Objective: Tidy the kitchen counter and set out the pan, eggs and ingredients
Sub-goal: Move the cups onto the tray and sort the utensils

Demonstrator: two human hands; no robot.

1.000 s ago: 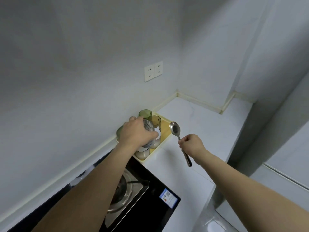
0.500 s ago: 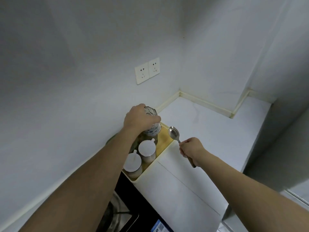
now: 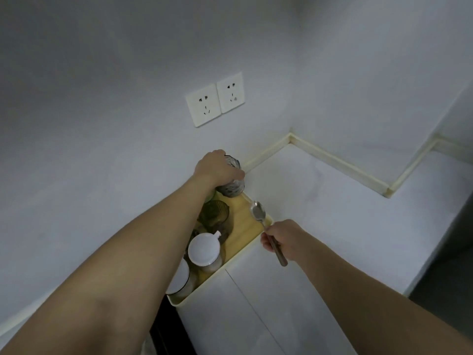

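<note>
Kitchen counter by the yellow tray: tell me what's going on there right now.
A person is sorting things at the yellow tray on the white counter. The left hand grips a patterned glass from above, at the tray's far end. The right hand holds a metal spoon by its handle, bowl over the tray's edge. Two white-lidded jars and green cups stand in the tray.

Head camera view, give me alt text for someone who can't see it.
A person's left hand grips a patterned glass above the far end of a yellow tray on a white counter, while the right hand holds a metal spoon over the tray's edge. White-lidded jars and green cups stand in the tray.
</note>
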